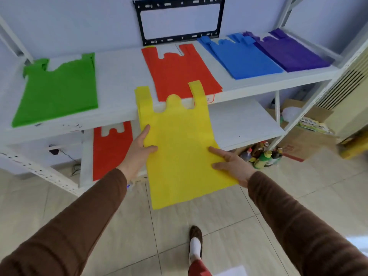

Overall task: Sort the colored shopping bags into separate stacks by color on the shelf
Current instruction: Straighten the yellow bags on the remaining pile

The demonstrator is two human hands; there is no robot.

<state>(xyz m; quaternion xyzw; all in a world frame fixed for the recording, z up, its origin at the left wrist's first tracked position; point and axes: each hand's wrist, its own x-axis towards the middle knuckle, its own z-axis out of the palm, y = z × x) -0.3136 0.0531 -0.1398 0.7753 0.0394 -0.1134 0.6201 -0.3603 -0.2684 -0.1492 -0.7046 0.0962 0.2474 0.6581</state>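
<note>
I hold a yellow bag [179, 148] flat in the air in front of the white shelf [123, 76], its handles toward the shelf edge. My left hand [138, 151] pinches its left edge, thumb on top. My right hand [231, 164] pinches its right edge the same way. On the upper shelf lie a green bag stack [57, 90] at the left, a red bag stack [179, 70] in the middle, a blue bag stack [243, 56] and a purple bag stack [288, 50] at the right. Another red bag [111, 150] lies on the lower shelf.
A black metal bracket [179, 20] hangs on the wall behind the shelf. Bottles [262, 156] and cardboard boxes [304, 140] stand on the tiled floor at the right, beside a cream appliance [350, 100]. My foot [196, 242] stands on the floor below.
</note>
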